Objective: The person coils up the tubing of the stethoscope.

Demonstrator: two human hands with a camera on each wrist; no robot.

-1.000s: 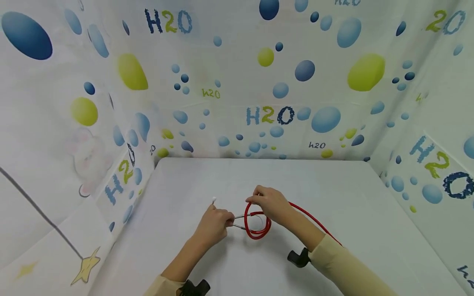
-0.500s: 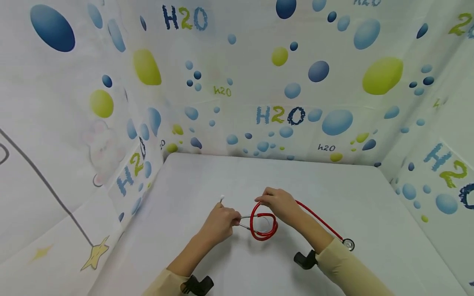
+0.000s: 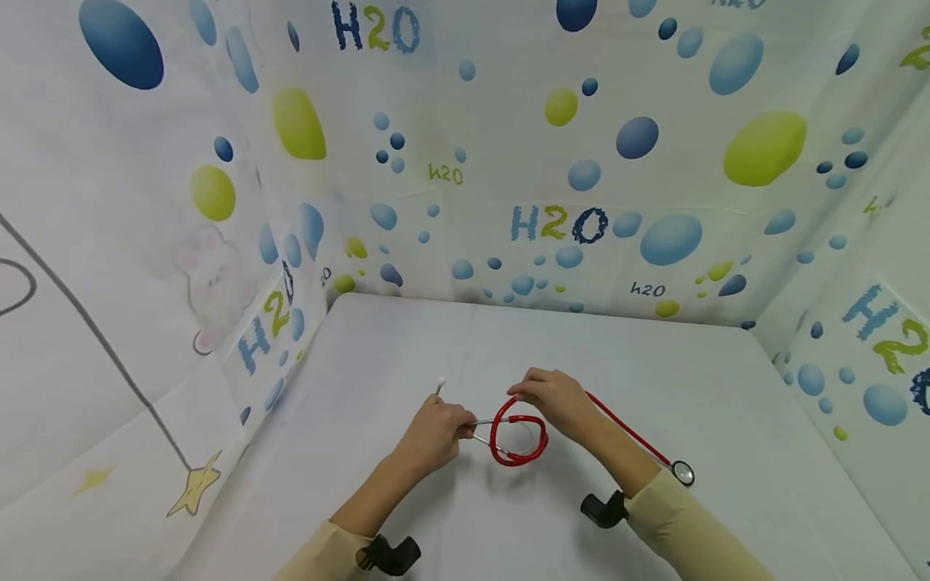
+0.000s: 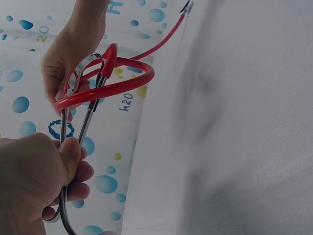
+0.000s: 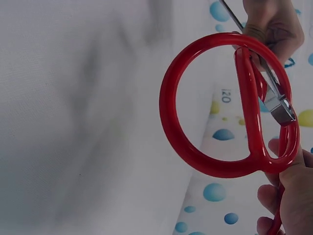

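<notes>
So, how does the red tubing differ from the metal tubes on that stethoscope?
The red tubing looks thicker; the metal tubes are slimmer and silver. The tubing is looped; the metal tubes run nearly straight beyond the left hand. The right hand holds the tubing, the left hand grips the metal tubes. Both look shiny.

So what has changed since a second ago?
The round, black-rimmed chest piece has appeared beside the beige right sleeve; the head view swung slightly left. No grip changed: the left hand still holds the silver metal tubes, the right hand the looped glossy red tubing.
</notes>
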